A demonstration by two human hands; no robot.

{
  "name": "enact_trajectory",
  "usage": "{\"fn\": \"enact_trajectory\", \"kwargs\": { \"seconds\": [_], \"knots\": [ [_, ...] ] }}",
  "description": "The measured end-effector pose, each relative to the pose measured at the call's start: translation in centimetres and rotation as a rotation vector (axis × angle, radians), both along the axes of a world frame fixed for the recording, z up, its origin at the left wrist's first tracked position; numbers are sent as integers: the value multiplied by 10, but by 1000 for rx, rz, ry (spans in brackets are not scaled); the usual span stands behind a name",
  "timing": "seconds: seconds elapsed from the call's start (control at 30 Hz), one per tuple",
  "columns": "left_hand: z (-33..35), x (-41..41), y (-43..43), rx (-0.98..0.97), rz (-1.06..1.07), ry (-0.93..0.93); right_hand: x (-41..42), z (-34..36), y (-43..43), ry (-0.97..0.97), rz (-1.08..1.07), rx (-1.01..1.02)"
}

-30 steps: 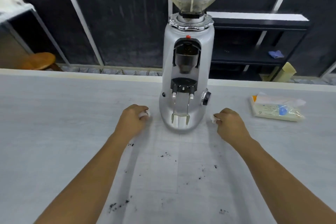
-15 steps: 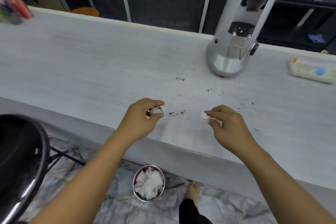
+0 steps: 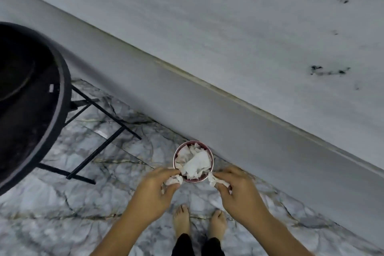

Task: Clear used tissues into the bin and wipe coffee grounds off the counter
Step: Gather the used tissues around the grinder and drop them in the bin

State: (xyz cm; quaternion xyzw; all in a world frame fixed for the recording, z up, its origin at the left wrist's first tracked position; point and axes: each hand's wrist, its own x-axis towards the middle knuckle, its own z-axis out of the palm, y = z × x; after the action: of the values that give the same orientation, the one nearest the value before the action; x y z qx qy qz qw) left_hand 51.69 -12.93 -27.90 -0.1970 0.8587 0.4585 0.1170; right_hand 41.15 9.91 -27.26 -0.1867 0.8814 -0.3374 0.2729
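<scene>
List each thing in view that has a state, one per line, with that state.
left hand: pinches left tissue, crumpled, not yet dropped.
right hand: pinches right tissue, crumpled, not yet dropped.
bin: upright on the floor, open, heaped with used tissues.
counter: unwiped, coffee grounds scattered on it.
stool: standing beside the counter.

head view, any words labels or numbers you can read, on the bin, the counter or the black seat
No readable text anywhere.
Pale tag on the black seat: too small and blurred to read.
Bin, counter: no lettering shows.
Left tissue in the left hand, right tissue in the right hand: blank.
</scene>
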Motion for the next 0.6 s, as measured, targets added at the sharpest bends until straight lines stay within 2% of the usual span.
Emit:
{"fn": "enact_trajectory", "kwargs": {
  "seconds": [0.2, 0.37, 0.47, 0.6],
  "knots": [
    [-217, -15, 10, -31, 123, -20, -20, -224, -31, 55, 26, 135],
    [-378, -51, 27, -175, 132, 55, -39, -389, -50, 198, 86, 263],
    [-445, -56, 38, -322, 16, 7, -40, -453, -46, 363, 193, 426],
    [-475, -59, 47, -464, -151, -139, -33, -485, -39, 574, 339, 648]
  ]
}}
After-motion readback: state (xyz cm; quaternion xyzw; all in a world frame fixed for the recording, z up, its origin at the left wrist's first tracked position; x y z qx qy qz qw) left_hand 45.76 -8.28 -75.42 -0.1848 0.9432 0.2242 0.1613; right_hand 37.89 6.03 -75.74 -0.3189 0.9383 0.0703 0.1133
